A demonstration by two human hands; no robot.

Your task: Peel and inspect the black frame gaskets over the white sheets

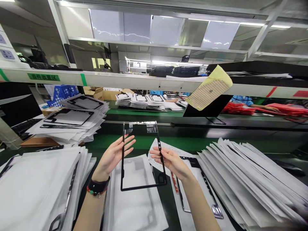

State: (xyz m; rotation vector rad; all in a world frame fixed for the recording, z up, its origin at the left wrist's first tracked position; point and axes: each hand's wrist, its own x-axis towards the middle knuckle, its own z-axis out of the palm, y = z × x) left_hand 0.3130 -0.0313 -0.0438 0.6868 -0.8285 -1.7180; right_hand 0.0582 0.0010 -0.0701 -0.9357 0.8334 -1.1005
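Note:
Upright in front of me is a thin black rectangular frame (144, 186), with clear film pieces along its top corners. My left hand (114, 157) grips its left side, thumb in front and fingers stretched out behind. On the opposite side, my right hand (171, 159) pinches the frame's edge between thumb and fingers. Below the frame lies a stack of white sheets (137, 208). Another black frame (207, 179) rests on white sheets under my right forearm, beside a red-patterned pen-like stick (174, 183).
White sleeves (255, 183) are piled at right, and more with frames among them (36, 179) at left. Further stacks (72, 122) stand behind. A shelf rail (134, 82) crosses ahead, with a yellow dotted sheet (209, 88) hanging from it. Another person's arm (264, 107) reaches near red sleeves.

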